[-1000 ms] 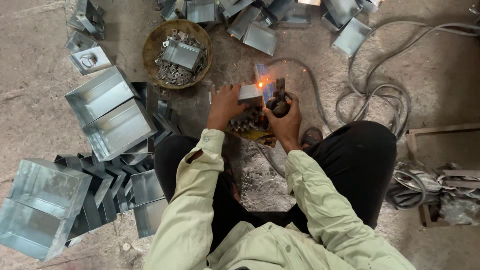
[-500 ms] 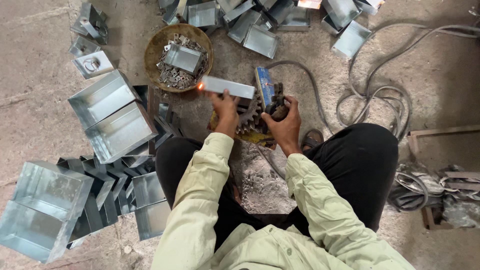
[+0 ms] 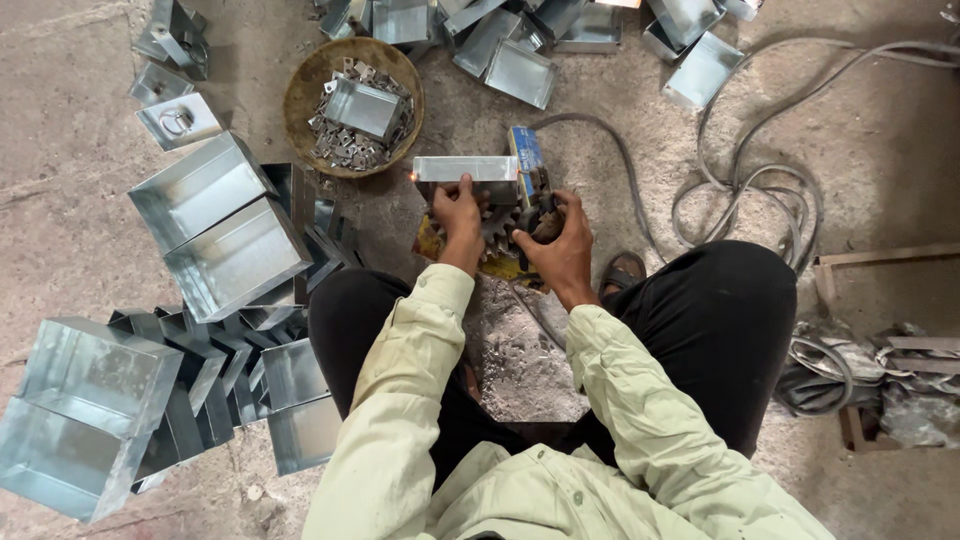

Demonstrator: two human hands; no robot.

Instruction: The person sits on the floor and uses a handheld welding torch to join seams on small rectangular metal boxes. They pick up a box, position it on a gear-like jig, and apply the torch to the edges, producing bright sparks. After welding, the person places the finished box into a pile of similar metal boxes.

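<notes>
Stacked metal boxes point(image 3: 215, 225) left, basket of small brackets point(image 3: 352, 105) far-left. Left hand point(image 3: 458, 212) grips the folded metal piece point(image 3: 466, 169) on the floor — tiny spark at its left end. Right hand point(image 3: 562, 240) clenched on dark tool point(image 3: 540, 210). Best keep the piece pinned flat, tool steady.

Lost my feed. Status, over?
Left hand holds metal box. Right hand grips dark tool. Glowing spot at box's left end. Nothing in the way.
</notes>
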